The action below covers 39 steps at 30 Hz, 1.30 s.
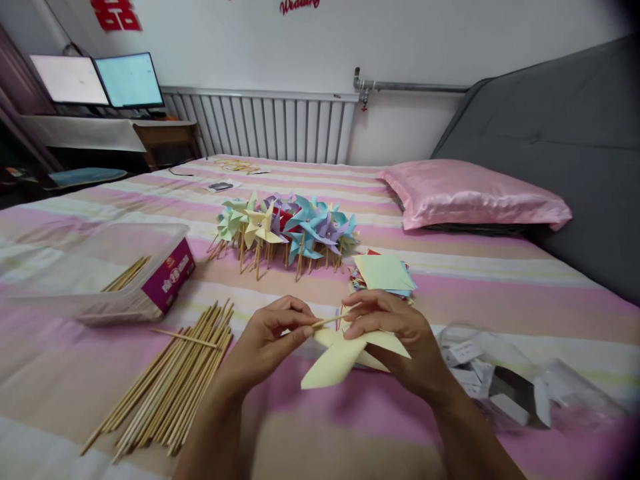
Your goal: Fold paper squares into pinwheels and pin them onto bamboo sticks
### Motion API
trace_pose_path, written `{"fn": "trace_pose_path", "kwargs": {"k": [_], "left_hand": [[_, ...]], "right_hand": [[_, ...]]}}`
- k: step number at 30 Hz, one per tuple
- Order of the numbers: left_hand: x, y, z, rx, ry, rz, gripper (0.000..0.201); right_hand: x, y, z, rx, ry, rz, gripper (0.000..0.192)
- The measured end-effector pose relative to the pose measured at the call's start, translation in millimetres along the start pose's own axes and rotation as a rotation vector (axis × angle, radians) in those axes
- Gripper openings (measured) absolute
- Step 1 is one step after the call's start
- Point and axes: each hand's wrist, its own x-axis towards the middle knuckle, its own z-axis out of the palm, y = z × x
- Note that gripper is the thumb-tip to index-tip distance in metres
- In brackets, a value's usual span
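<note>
Yellow paper pinwheel [345, 357] is held above the bed [450, 280] by the right hand [395, 333], fingers closed on it; the left hand [270, 337] pinches a thin wooden stick [330, 321] meeting the pinwheel. Loose sticks [170, 380] lie left, finished pinwheels [287, 230] and a paper stack [385, 273] beyond.

On the wall [400, 40], part of a red cursive word is seen at the top edge, cut off by the frame; it appears to read "Wedding" [299, 6]. A red Chinese double-happiness sign [116, 14] is fixed to the same wall at the upper left. White characters are printed on the purple side of a box [169, 275], but they are too small to be read. The monitor screens [97, 80] are too washed out for any text to be made out.
</note>
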Motion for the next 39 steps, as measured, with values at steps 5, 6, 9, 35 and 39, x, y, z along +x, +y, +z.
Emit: {"fn": "trace_pose_path", "kwargs": {"k": [5, 6, 9, 35, 39], "left_hand": [[-2.2, -0.4, -1.7, -0.036, 0.078, -0.063, 0.015], [-2.7, -0.6, -1.5, -0.056, 0.084, -0.1, 0.015], [-4.2, -1.1, 0.0, -0.125, 0.08, -0.218, 0.014], [-3.1, 4.5, 2.7, -0.245, -0.025, -0.248, 0.024], [-3.8, 5.1, 2.4, -0.235, -0.034, -0.252, 0.025]], "right_hand": [[1.8, -0.3, 0.4, -0.153, 0.073, -0.081, 0.007], [2.2, -0.2, 0.6, -0.18, 0.082, -0.094, 0.007], [2.5, 0.2, 1.7, -0.245, 0.087, -0.122, 0.007], [0.0, -0.5, 4.0, -0.309, 0.101, -0.158, 0.019], [-0.4, -0.8, 3.9, -0.311, 0.097, -0.149, 0.016]]}}
